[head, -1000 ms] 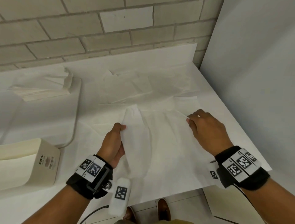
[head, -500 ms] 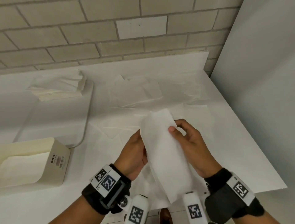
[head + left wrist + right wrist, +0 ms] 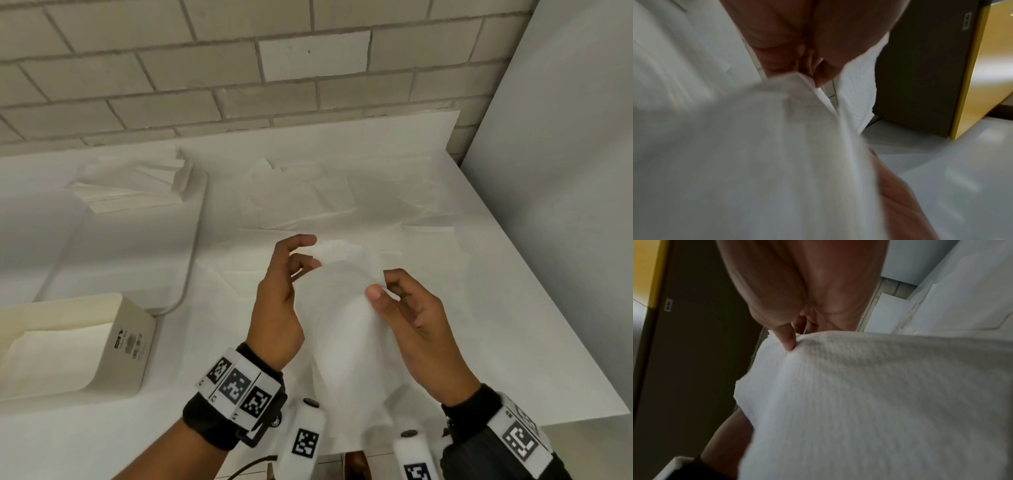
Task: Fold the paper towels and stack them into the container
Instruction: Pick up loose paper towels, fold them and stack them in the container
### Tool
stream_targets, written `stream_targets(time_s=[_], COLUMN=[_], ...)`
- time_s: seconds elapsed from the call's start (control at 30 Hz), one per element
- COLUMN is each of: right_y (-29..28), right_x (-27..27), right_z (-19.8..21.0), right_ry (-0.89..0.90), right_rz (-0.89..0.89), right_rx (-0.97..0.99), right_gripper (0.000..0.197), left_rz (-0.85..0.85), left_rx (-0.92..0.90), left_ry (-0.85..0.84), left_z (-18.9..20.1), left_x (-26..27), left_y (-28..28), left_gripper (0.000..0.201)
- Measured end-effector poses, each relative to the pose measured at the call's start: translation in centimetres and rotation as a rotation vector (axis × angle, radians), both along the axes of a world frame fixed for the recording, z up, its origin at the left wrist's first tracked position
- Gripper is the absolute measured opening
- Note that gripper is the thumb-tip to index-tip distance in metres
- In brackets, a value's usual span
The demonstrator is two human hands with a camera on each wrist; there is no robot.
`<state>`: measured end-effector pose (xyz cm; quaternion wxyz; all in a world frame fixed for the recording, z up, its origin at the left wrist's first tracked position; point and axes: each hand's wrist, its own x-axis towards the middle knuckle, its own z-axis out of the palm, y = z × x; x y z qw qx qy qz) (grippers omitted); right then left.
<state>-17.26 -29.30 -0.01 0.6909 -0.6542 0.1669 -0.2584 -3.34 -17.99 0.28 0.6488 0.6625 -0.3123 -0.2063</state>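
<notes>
Near the centre of the head view, lifted off the table (image 3: 513,308), a white paper towel (image 3: 346,329) hung between my two hands, its top edge up by the fingertips and the rest drooping toward the bottom of the frame. My left hand (image 3: 279,305) sat at the towel's left edge with thumb and forefinger curled toward the upper corner; the left wrist view was blurred, and though the towel (image 3: 756,154) filled most of it right under the fingers (image 3: 818,73), I could not tell whether that pinch had actually closed on the paper. My right hand (image 3: 411,315) was on the towel's right edge, thumb pressed on the near face at the upper corner with the other fingers curled behind it. The right wrist view showed that clearly: a fingertip (image 3: 788,340) dug into the ribbed towel (image 3: 869,402), so this hand had it pinched.

At the lower left of the head view stood the cream container (image 3: 130,346), open, with a pale sheet lying flat inside it, well apart from the hands. Toward the upper left a stack of folded towels (image 3: 137,192) rested at the far end of a white tray (image 3: 191,260). More loose towels (image 3: 329,195) lay spread flat across the table beyond the hands, in front of the brick wall (image 3: 239,68).
</notes>
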Motion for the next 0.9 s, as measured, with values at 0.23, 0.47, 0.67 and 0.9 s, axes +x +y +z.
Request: stream_targets(time_s=[0.23, 0.47, 0.67, 0.9], right_y=[-0.3, -0.4, 0.0, -0.2], right_x=[-0.1, 0.2, 0.8, 2.0], right_z=[-0.2, -0.3, 0.0, -0.1], right_ry=[-0.08, -0.064, -0.015, 0.033], right_rz=[0.037, 0.002, -0.02, -0.197], right_rx=[0.107, 0.086, -0.001, -0.038], right_gripper=[0.016, 0.018, 0.015, 0.015], left_rz=[-0.074, -0.049, 0.016, 0.075], left_rx=[0.104, 0.018, -0.055, -0.016], left_ry=[0.086, 0.185, 0.284, 0.226], left_z=[0.0, 1.0, 1.2, 0.7], left_x=[-0.8, 0.2, 0.4, 0.8], left_y=[-0.7, -1.1, -1.0, -1.0], left_gripper=[0.07, 0.027, 0.064, 0.028])
